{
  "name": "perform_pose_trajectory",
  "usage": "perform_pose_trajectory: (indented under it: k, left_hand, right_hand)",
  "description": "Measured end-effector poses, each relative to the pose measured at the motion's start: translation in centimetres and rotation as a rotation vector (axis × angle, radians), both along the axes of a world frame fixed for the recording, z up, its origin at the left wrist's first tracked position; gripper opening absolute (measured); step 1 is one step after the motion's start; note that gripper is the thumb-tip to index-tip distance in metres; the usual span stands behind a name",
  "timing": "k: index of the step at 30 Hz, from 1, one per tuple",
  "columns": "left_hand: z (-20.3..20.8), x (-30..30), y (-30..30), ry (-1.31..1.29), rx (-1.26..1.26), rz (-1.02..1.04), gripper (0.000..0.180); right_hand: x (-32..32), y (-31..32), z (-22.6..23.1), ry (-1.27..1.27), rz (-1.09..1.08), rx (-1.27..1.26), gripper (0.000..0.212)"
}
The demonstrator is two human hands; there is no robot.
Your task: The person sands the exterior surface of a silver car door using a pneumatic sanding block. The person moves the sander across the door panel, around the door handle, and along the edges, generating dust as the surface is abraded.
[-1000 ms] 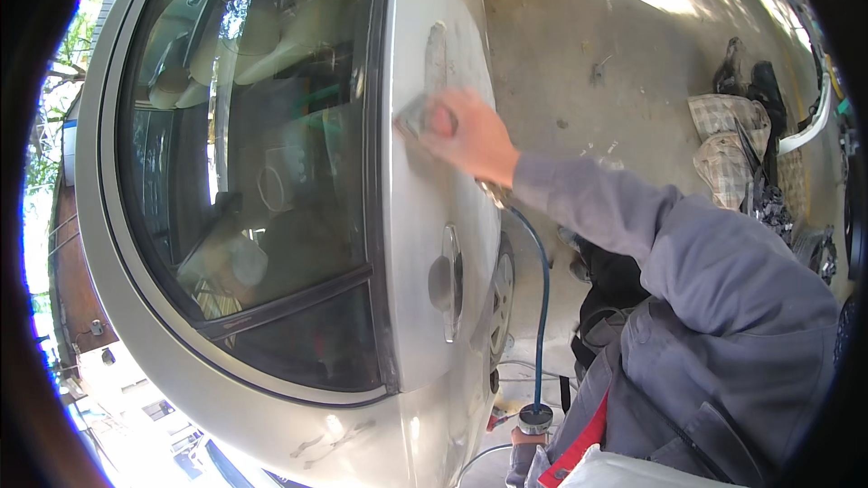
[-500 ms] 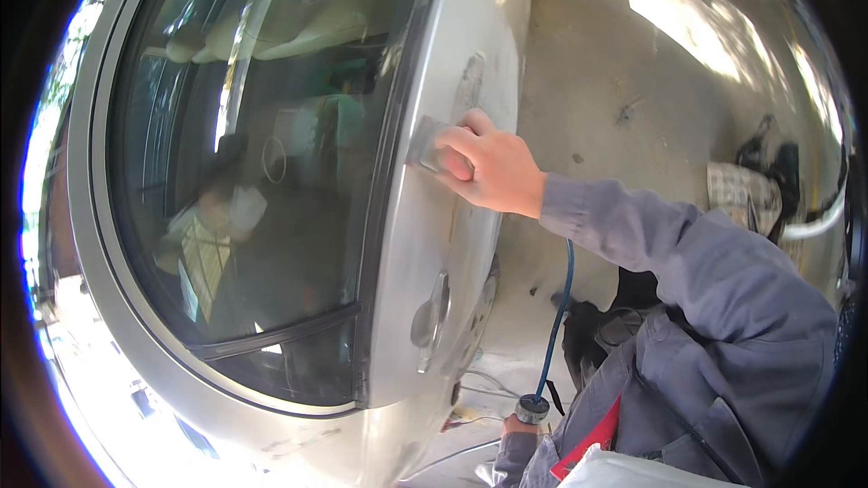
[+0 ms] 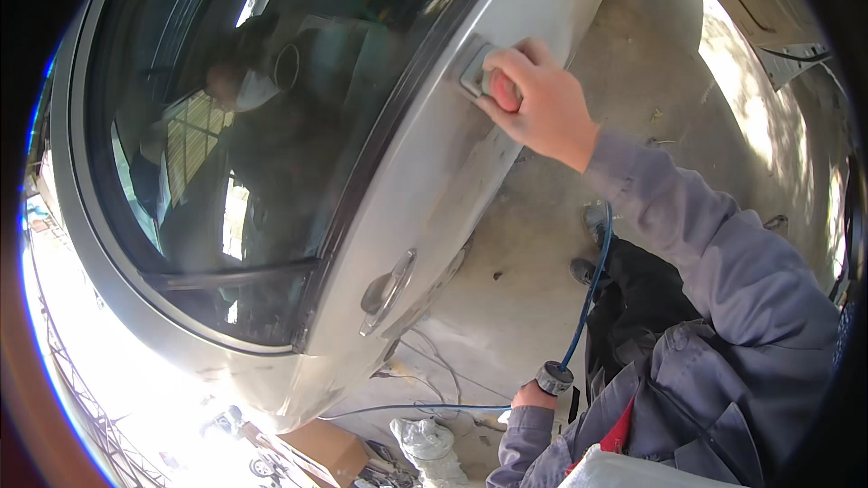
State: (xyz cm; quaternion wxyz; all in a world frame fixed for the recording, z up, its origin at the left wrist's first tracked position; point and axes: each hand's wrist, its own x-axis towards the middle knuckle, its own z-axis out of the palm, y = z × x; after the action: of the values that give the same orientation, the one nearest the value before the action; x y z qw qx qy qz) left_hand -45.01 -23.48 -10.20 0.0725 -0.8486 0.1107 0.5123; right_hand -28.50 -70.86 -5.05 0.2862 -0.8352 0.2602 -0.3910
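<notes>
My right hand (image 3: 542,99) reaches across to the silver car door (image 3: 425,149), closed around a red rounded grip on a flat grey sanding block (image 3: 474,67). The block lies against the panel just beneath the window's dark lower trim. Low in the view, my left hand (image 3: 529,395) is wrapped by a ribbed grey cylindrical fitting (image 3: 553,378), with a blue hose (image 3: 583,316) rising from it; the fingers are mostly hidden. Nearer to me along the door sits a recessed door handle (image 3: 389,293). Dull, uneven patches mark the paint.
The large side window (image 3: 244,126) reflects a person and bright openings. Hoses and cables trail over the concrete floor (image 3: 533,244). Beyond the car's near end are a cardboard box (image 3: 321,449) and a clear plastic bag (image 3: 425,443). A shiny curved panel (image 3: 759,81) stands at the right.
The view has shifted and turned. My right hand has slid the block farther along the door, away from the handle. My left hand still keeps the fitting low beside my body.
</notes>
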Motion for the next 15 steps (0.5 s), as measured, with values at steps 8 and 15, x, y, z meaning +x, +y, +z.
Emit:
perform_pose_trajectory:
  k: [8,15]
  left_hand:
    - [-2.8,-2.7,4.5,0.012,-0.009,-0.003,0.039]
    - [-3.7,-2.4,6.5,-0.014,0.032,-0.017,0.037]
  right_hand:
    - [1.8,8.2,0.5,0.003,0.074,-0.086,0.051]
    - [2.1,11.7,1.5,-0.008,0.143,-0.061,0.043]
